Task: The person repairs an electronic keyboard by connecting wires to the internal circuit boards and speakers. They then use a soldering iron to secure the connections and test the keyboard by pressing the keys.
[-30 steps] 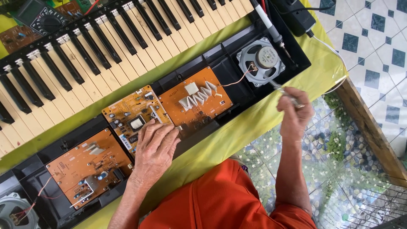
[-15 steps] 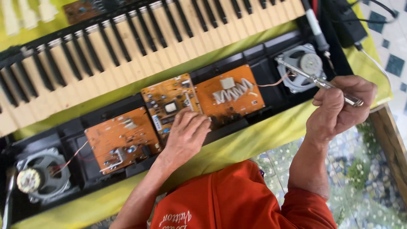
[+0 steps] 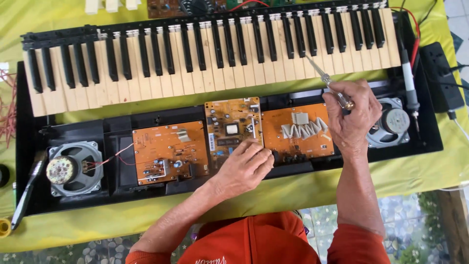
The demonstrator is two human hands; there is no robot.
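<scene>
Steadying the middle circuit board, the left hand is pressing flat on it while the right hand, just beside it, is gripping a screwdriver, ready for probing.

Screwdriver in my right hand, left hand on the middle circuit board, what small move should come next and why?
Probably bring the screwdriver tip down toward the middle board. The right hand holds it raised, tip over the keys, away from any board, while the left hand rests on that board's lower edge as if steadying it. Which screw, I cannot tell.
</scene>
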